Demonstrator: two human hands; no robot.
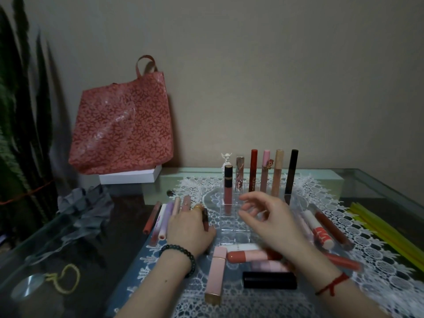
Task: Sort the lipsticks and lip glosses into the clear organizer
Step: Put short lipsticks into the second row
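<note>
Clear organizer [231, 228] centre frame; my left hand [190, 228] pinches dark tube [205, 220], right hand [273, 223] loose, empty; seat it upright.

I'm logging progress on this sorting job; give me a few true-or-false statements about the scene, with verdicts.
1. The right hand holds a lipstick. False: it hovers over the clear organizer, fingers loosely curled, with nothing visible in it.
2. A red tube stands upright in the organizer. True.
3. The black lipstick lies flat on the lace mat. True.
4. The red floral bag lies on its side. False: it stands upright against the wall.
5. The bead bracelet is on the right wrist. False: it is on the left wrist; the right wears a red string.
</note>
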